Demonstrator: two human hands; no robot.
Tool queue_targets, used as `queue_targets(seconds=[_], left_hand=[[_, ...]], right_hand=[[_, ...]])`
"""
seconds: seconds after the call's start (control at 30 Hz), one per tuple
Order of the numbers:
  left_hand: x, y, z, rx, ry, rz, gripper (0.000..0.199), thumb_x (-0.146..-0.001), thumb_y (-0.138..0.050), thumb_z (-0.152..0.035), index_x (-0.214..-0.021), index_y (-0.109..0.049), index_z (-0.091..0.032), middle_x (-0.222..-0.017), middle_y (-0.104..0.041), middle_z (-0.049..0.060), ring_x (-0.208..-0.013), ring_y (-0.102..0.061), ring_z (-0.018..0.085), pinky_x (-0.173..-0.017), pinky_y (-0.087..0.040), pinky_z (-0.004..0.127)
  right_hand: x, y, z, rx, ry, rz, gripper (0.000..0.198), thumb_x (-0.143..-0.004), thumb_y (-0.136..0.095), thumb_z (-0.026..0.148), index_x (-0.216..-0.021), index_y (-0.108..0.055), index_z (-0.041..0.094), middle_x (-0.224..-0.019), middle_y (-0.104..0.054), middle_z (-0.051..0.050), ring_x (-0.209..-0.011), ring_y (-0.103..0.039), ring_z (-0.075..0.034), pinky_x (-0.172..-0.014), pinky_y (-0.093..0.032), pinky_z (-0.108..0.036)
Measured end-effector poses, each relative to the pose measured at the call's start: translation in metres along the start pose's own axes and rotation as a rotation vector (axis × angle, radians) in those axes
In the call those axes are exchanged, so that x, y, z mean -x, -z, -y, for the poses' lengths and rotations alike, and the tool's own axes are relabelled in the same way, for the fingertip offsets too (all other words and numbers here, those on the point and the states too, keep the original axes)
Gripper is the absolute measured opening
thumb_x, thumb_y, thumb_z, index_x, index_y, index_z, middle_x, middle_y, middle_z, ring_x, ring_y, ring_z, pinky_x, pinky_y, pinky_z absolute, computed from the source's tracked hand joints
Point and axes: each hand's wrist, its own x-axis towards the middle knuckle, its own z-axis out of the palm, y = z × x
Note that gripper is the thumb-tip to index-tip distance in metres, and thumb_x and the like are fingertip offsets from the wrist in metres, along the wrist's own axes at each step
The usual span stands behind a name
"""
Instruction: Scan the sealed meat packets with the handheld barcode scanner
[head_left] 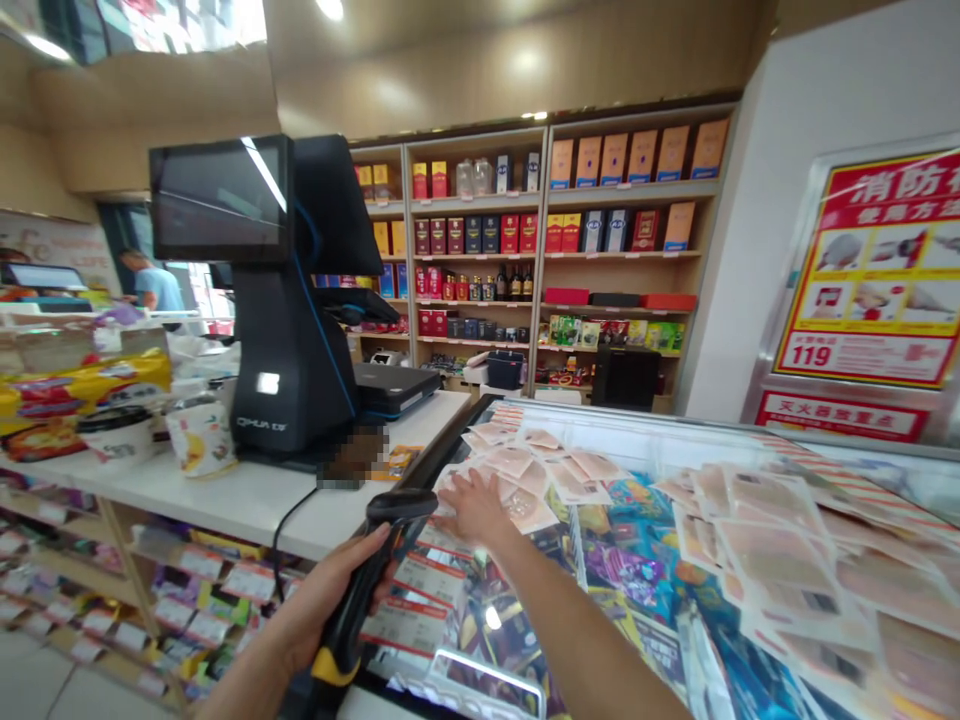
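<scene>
Scanner (356,602) sits clasped in the left hand (328,582), its head near the dark edge of a glass-topped case (459,442), as the right hand (478,508) rests palm down, fingers spread and loose, on packets (534,482) strewn across the glass. More packets lie to the right; beyond stand a register (289,350) on a counter (270,512) and stocked shelves (600,194).

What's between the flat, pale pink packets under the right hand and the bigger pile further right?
In the head view, clear glass, with shiny, mostly blue bags showing beneath it.
</scene>
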Motion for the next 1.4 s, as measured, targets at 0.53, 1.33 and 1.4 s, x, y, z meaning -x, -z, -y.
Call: queue_targets(seconds=[0.53, 1.33, 1.4], left_hand=[[-0.008, -0.034, 0.01, -0.141, 0.003, 0.181, 0.033, -0.066, -0.051, -0.045, -0.06, -0.051, -0.012, -0.051, -0.051, -0.001, -0.042, -0.044, 0.007, -0.039, -0.035, 0.018], [-0.009, -0.073, 0.015, -0.239, 0.044, 0.346, 0.032, -0.067, -0.05, -0.045, -0.066, -0.049, -0.013, -0.054, -0.051, 0.0, -0.042, -0.044, 0.007, -0.039, -0.032, 0.019], [-0.008, -0.075, 0.013, -0.229, 0.058, 0.337, 0.031, -0.066, -0.051, -0.044, -0.066, -0.048, -0.014, -0.055, -0.052, -0.001, -0.043, -0.045, 0.007, -0.039, -0.033, 0.019]], right_hand=[[0.08, 0.029, -0.058, -0.267, -0.095, -0.325, 0.02, -0.074, -0.041, 0.027, -0.074, -0.061, 0.022, -0.086, -0.061, -0.001, -0.086, -0.05, -0.014, -0.078, -0.033, -0.025], [0.103, 0.042, -0.108, -0.146, -0.647, -0.097, 0.061, -0.05, -0.062, 0.043, -0.103, -0.047, 0.018, -0.097, -0.057, -0.009, -0.089, -0.052, -0.022, -0.065, -0.038, -0.028], [0.099, 0.039, -0.109, -0.171, -0.63, -0.082, 0.061, -0.045, -0.065, 0.04, -0.099, -0.051, 0.016, -0.097, -0.057, -0.01, -0.09, -0.052, -0.022, -0.065, -0.038, -0.026]])
